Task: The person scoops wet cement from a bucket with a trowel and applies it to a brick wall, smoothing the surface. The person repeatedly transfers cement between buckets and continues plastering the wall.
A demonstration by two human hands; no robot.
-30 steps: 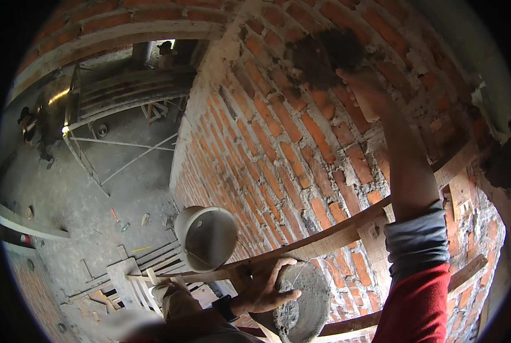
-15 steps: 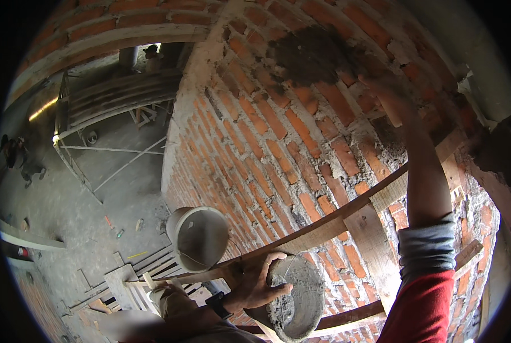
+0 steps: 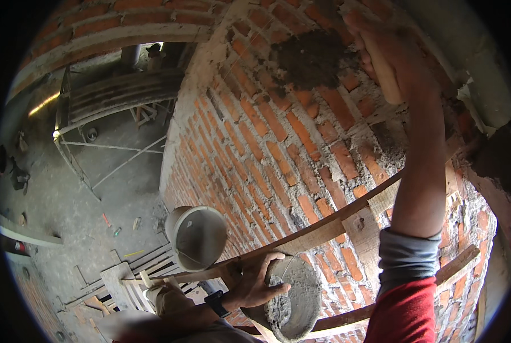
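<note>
At the lower middle, my left hand (image 3: pixel 260 288) grips the rim of a mortar bucket (image 3: pixel 307 297), thumb inside and fingers along the edge. Grey wet mortar (image 3: pixel 279 300) coats the bucket's inside, and its thin wire handle arches over the top. My right arm reaches up to the brick wall (image 3: pixel 301 143). High on that wall, my right hand (image 3: pixel 401 63) is closed around a tool with a light wooden handle (image 3: pixel 384 77); the tool's working end is hidden. Left of this hand, a dark patch of wet mortar (image 3: pixel 312 57) clings to the bricks.
A second grey bucket (image 3: pixel 200 237) stands left of the mortar bucket. Wooden boards (image 3: pixel 301 240) run across the wall below my right arm. Far below lies a concrete floor (image 3: pixel 129 194) with a metal scaffold frame (image 3: pixel 106 146). A concrete beam (image 3: pixel 472 63) edges the upper right.
My right hand has moved up along the wall, and its wooden-handled tool shows more clearly. The left hand keeps its grip on the bucket rim.
</note>
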